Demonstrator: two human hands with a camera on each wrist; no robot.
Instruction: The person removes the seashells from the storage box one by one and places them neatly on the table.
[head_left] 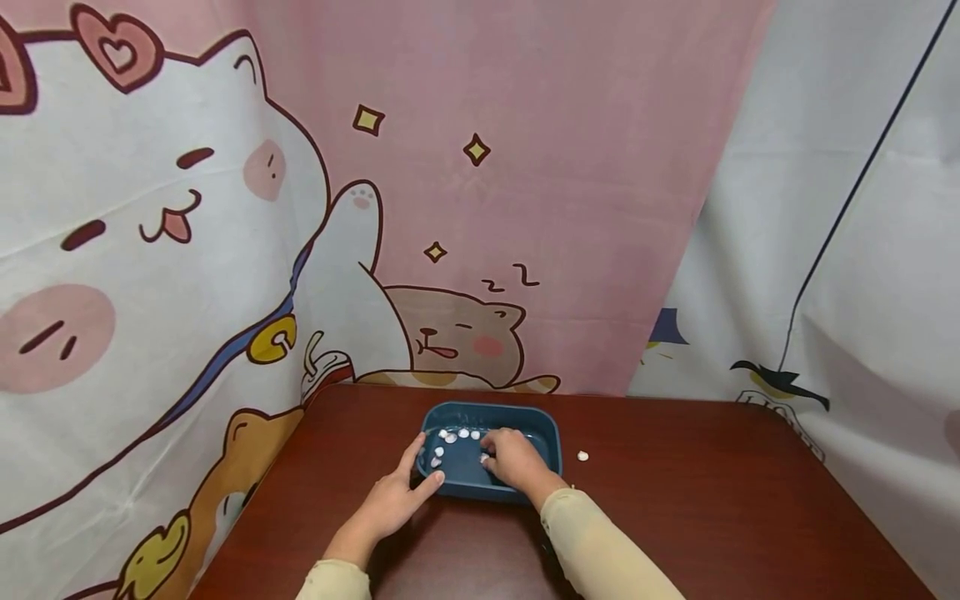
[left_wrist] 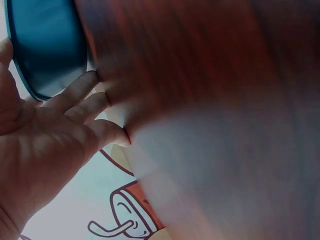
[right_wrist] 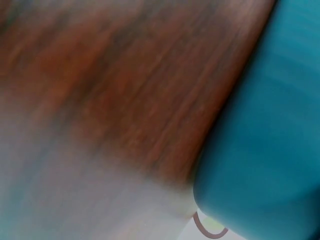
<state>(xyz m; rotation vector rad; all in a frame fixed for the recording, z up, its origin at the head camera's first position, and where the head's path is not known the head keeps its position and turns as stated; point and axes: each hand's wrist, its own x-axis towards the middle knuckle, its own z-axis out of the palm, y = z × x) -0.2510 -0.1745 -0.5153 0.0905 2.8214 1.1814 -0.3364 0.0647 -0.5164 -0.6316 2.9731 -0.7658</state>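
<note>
A blue rectangular tray (head_left: 463, 472) sits on the table with several small white pieces (head_left: 450, 437) in it, mostly along its far and left sides; their kind is too small to tell. At its left end my left hand (head_left: 390, 498) rests against the wall, thumb by the near rim. The left wrist view shows that hand (left_wrist: 45, 140) with fingers extended along the outside of the tray (left_wrist: 50, 45). Inside the tray, my right hand (head_left: 516, 460) pinches one white piece (head_left: 483, 458) near the floor. From the right wrist, only the tray's outer wall (right_wrist: 265, 135) shows; the hand is hidden.
One loose white piece (head_left: 582, 456) lies on the reddish-brown table (head_left: 675, 492), to the right of the tray. A pink and white cartoon-print cloth (head_left: 585, 208) hangs behind the table's far edge and around its sides.
</note>
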